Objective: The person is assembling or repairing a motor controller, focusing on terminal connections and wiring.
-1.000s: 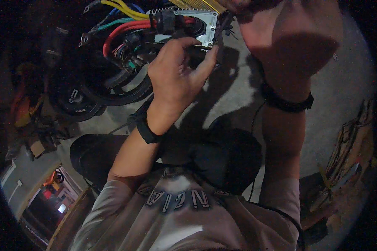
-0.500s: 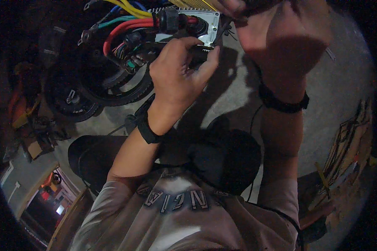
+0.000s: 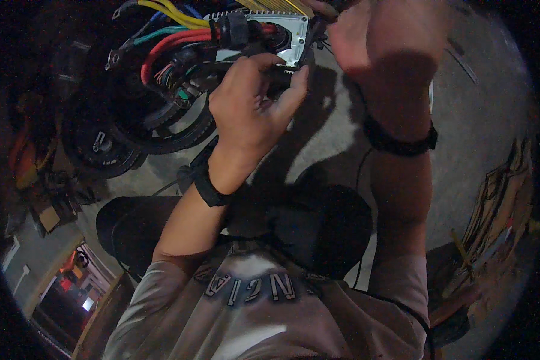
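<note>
Where the silver finned box (image 3: 296,31) lies at upper centre, its long axis runs left to right, cables (image 3: 177,42) trailing leftward; the left hand (image 3: 240,102) meets its near edge, thumb and forefinger apart, grip indeterminate; the right hand (image 3: 390,66) hides its finger state.

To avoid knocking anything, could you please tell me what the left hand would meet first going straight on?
The left hand would probably meet the silver housing just ahead; depth and present contact are unclear.
</note>
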